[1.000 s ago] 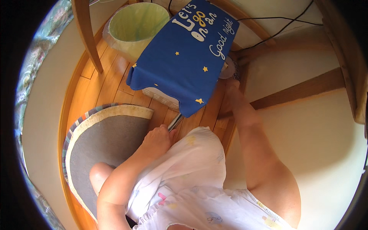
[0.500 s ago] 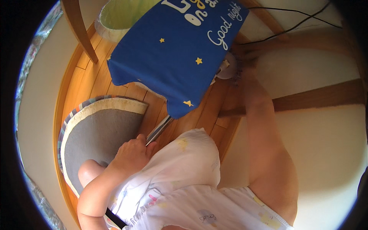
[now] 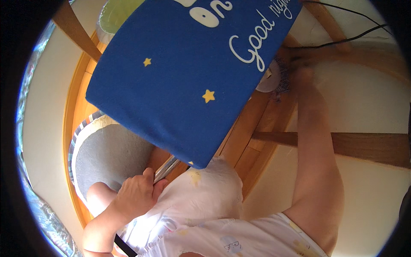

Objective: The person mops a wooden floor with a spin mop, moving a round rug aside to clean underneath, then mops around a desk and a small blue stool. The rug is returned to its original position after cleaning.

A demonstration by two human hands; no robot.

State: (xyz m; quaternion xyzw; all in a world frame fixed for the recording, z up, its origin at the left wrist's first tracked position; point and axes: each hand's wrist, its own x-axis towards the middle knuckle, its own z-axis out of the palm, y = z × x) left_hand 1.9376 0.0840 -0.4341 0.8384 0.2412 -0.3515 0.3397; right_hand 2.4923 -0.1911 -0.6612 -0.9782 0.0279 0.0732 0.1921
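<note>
My left hand (image 3: 139, 192) is closed around a shiny metal tube (image 3: 166, 169). The tube runs up under the near corner of a broad blue cloth-covered panel (image 3: 171, 81) with yellow stars and white lettering. What kind of thing the panel belongs to, I cannot tell. My right arm stretches forward along the panel's right side. In shadow at its end is my right hand (image 3: 303, 70), its fingers too dark and blurred to read. Close by that hand, a round lilac thing with a bristly dark fringe (image 3: 270, 79) shows partly from under the panel.
A half-round grey mat (image 3: 113, 152) with a cream edge and striped rim lies left on the wooden floor (image 3: 244, 160). Wooden legs stand at upper left (image 3: 77, 32) and right (image 3: 368, 145). A green-lined bin (image 3: 117, 17) is at the back; a black cable (image 3: 329, 44) trails at upper right.
The blue panel has come nearer and looks larger, now covering part of the mat. My left hand has shifted slightly left and down with the tube; my right forearm has moved right.
</note>
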